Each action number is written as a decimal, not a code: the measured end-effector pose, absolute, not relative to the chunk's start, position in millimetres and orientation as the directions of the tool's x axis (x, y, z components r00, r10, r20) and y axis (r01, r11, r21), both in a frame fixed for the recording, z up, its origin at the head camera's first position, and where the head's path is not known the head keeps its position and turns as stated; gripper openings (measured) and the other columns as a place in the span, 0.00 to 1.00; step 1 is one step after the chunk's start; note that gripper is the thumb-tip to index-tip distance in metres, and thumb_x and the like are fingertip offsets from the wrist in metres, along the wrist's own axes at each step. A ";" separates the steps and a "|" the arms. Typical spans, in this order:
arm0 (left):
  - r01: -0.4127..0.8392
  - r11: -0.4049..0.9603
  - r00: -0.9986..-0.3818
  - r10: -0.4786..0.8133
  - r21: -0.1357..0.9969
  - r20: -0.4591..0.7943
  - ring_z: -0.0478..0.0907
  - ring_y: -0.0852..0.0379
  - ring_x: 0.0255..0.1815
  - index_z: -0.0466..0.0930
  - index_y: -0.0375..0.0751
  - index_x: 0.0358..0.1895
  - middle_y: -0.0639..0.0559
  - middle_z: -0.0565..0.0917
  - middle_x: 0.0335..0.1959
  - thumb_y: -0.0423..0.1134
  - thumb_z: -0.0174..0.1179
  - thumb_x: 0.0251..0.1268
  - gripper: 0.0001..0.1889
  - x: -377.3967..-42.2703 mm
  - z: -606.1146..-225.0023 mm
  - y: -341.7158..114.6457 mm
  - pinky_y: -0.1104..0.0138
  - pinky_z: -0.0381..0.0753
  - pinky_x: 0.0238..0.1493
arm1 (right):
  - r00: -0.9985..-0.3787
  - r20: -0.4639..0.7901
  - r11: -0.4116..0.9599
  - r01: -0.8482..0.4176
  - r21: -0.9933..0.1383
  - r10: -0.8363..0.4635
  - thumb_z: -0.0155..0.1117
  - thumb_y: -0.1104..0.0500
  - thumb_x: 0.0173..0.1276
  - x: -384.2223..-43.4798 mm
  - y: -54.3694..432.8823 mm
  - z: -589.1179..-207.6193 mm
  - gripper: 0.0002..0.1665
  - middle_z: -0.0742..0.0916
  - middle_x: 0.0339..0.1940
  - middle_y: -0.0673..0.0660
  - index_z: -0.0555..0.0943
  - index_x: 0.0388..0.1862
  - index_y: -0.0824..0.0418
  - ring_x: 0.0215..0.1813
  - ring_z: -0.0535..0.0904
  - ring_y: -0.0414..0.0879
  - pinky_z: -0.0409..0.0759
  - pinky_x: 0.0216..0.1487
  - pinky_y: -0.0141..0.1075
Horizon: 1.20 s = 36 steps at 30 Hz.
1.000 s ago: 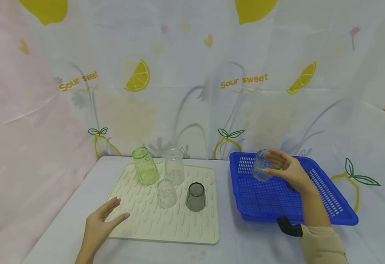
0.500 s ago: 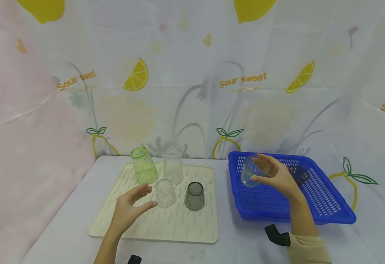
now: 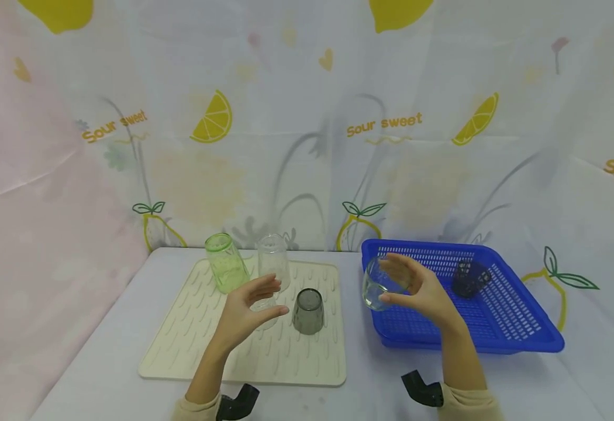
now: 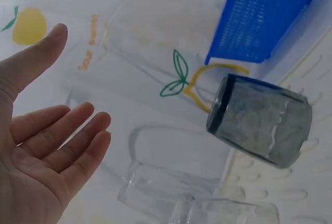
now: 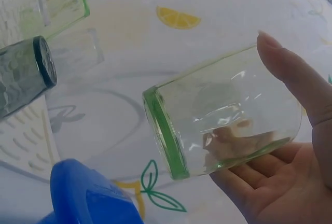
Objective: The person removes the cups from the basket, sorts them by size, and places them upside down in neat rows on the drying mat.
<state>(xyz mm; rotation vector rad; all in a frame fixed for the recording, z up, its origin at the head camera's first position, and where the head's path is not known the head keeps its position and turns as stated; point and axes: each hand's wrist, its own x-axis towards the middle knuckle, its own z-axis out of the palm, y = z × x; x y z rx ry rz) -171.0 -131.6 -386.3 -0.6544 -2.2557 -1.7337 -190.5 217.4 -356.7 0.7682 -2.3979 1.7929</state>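
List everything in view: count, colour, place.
Table: 1, white, foreground
Backdrop: 1, mostly white, behind table
Mat: 1, cream, table's left
Basket: 1, blue, table's right
Green glass: 1, green, mat's back
Tall glass: 1, clear, mat's back
Short glass: 1, clear, mat, partly hidden
Grey glass: 1, grey, mat's right
Held glass: 1, greenish, right hand
Dark item: 1, black, in basket
Sleeves: 2, beige, forearms
Wrist pieces: 2, black, wrists
Left hand: 1, bare, over mat
Right hand: 1, bare, around held glass
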 end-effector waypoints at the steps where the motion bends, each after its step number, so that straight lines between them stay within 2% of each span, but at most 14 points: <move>1: 0.477 0.195 -0.872 0.223 0.857 0.435 0.78 0.43 0.53 0.70 0.29 0.61 0.38 0.80 0.52 0.31 0.70 0.50 0.32 -171.9 -385.0 -128.7 0.60 0.79 0.56 | -0.869 0.339 0.194 -0.425 -0.884 -0.362 0.71 0.70 0.53 -190.0 215.2 -357.2 0.46 0.71 0.63 0.75 0.59 0.69 0.71 0.61 0.74 0.34 0.71 0.61 0.23; 3: 0.486 0.176 -0.864 0.245 0.856 0.440 0.78 0.43 0.53 0.69 0.28 0.61 0.38 0.80 0.52 0.30 0.70 0.50 0.33 -173.8 -383.0 -122.7 0.60 0.79 0.56 | -0.854 0.362 0.172 -0.447 -0.878 -0.374 0.71 0.70 0.53 -189.1 210.5 -358.8 0.46 0.72 0.62 0.74 0.60 0.68 0.72 0.61 0.74 0.35 0.71 0.61 0.24; 9: 0.495 0.119 -0.841 0.315 0.861 0.440 0.77 0.41 0.53 0.69 0.28 0.61 0.37 0.80 0.52 0.30 0.70 0.49 0.32 -177.2 -377.5 -102.5 0.59 0.79 0.56 | -0.811 0.412 0.102 -0.491 -0.865 -0.416 0.71 0.72 0.52 -186.9 196.3 -364.9 0.44 0.76 0.62 0.65 0.60 0.66 0.75 0.62 0.74 0.38 0.72 0.62 0.29; 16: 0.516 0.070 -0.806 0.377 0.854 0.456 0.78 0.41 0.54 0.70 0.27 0.60 0.36 0.78 0.55 0.30 0.71 0.49 0.32 -179.0 -374.8 -80.9 0.54 0.79 0.55 | -0.774 0.445 0.064 -0.525 -0.849 -0.450 0.70 0.71 0.53 -185.6 180.8 -366.8 0.43 0.72 0.60 0.79 0.60 0.65 0.78 0.61 0.74 0.37 0.73 0.62 0.29; 20: 0.514 0.040 -0.793 0.403 0.857 0.457 0.78 0.40 0.53 0.69 0.27 0.60 0.35 0.77 0.56 0.31 0.71 0.48 0.33 -179.8 -374.7 -70.9 0.51 0.78 0.55 | -0.770 0.438 0.059 -0.520 -0.852 -0.464 0.71 0.70 0.54 -185.0 173.0 -367.3 0.44 0.73 0.60 0.77 0.59 0.66 0.78 0.63 0.74 0.48 0.72 0.62 0.29; 24: 0.508 0.030 -0.785 0.429 0.861 0.447 0.77 0.41 0.54 0.68 0.26 0.61 0.35 0.77 0.56 0.31 0.71 0.49 0.34 -180.6 -375.9 -62.8 0.53 0.79 0.55 | -0.767 0.431 0.046 -0.511 -0.859 -0.474 0.71 0.69 0.55 -184.8 166.4 -368.7 0.44 0.73 0.61 0.76 0.58 0.66 0.77 0.63 0.71 0.59 0.72 0.63 0.28; 27: 0.503 0.031 -0.783 0.439 0.864 0.440 0.76 0.42 0.55 0.68 0.27 0.62 0.36 0.77 0.57 0.31 0.70 0.50 0.33 -180.3 -377.1 -59.3 0.57 0.79 0.56 | -0.754 0.435 0.026 -0.512 -0.859 -0.492 0.70 0.68 0.56 -184.9 161.4 -370.7 0.43 0.72 0.61 0.77 0.58 0.67 0.77 0.64 0.71 0.55 0.70 0.64 0.28; 32: 0.494 0.036 -0.789 0.438 0.869 0.431 0.75 0.44 0.57 0.68 0.31 0.63 0.38 0.77 0.57 0.34 0.70 0.51 0.34 -179.5 -378.8 -57.8 0.62 0.78 0.58 | -0.733 0.454 -0.036 -0.508 -0.861 -0.507 0.69 0.66 0.58 -184.5 154.4 -375.2 0.44 0.71 0.62 0.78 0.57 0.67 0.78 0.65 0.71 0.39 0.69 0.65 0.28; 36: 0.478 0.004 -0.790 0.438 0.878 0.429 0.75 0.43 0.56 0.67 0.31 0.64 0.37 0.77 0.56 0.35 0.71 0.50 0.36 -179.5 -379.2 -57.2 0.62 0.78 0.58 | -0.715 0.479 -0.129 -0.487 -0.864 -0.510 0.69 0.65 0.59 -183.5 151.6 -378.0 0.46 0.66 0.63 0.82 0.53 0.67 0.81 0.66 0.69 0.36 0.66 0.67 0.28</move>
